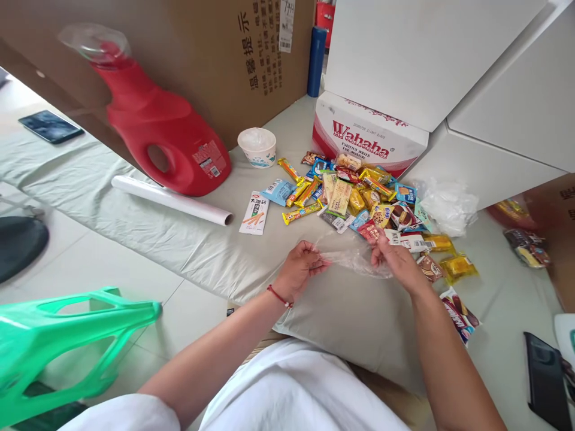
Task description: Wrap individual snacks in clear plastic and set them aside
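A clear plastic bag (348, 257) is stretched between my two hands, low over the cloth-covered surface. My left hand (300, 270), with a red string bracelet at the wrist, pinches one end of it. On the other side my right hand (395, 260) is closed on the bag, close to the front edge of a snack pile. That heap of small wrapped snacks (339, 199) lies just beyond the bag. A white snack packet (254, 213) rests flat to the left of the heap. Near my right forearm lies a purple and white packet (460, 312).
Behind the snacks stands a Wahaha carton (371, 136). Crumpled clear bags (449, 206) sit to its right. A paper bowl (257, 147), a white roll (173, 200) and a red detergent jug (166, 131) are at left. A green stool (81, 341) stands on the floor; a black phone (548, 380) lies right.
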A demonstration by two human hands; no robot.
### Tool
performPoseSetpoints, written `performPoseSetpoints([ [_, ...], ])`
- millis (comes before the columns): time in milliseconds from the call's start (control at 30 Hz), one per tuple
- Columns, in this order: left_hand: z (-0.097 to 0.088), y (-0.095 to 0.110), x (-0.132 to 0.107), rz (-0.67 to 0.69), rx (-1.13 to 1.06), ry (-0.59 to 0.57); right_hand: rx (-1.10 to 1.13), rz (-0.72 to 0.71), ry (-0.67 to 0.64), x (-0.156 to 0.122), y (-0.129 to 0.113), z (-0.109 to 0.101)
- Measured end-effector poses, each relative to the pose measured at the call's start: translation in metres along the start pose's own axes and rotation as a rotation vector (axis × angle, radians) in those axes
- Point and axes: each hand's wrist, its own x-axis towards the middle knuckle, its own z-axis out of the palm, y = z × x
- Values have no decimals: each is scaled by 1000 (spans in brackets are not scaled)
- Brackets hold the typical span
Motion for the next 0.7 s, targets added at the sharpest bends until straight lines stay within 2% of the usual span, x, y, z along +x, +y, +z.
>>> performPoseSetpoints([
  [67, 3, 4, 6, -63, -85, 73, -104, -142, -157, -8, -15, 6],
  [167, 7, 8, 21, -140, -182, 179, -186, -389, -216, -27, -29, 26],
  [267, 14, 10, 33, -124, -201, 204, -167, -445, -304, -46, -25, 51],
  [333, 19, 10, 38, -88, -204, 207, -82, -365, -356, -55, -17, 64],
  [367, 23, 10, 39, -63, -204, 211, 1, -287, -323, -59, -12, 70],
  [500, 37, 6, 37, 91, -200, 258, 531, 191, 2, -63, 1, 84],
  [567, 43, 3, 31, 178, -194, 282, 772, 361, 61, -57, 0, 88],
  [633, 48, -2, 23, 270, -138, 276, 921, 427, 78, -46, -6, 91],
  [700, 49, -8, 15, 254, -18, 214, 997, 459, 90, -34, -13, 93],
])
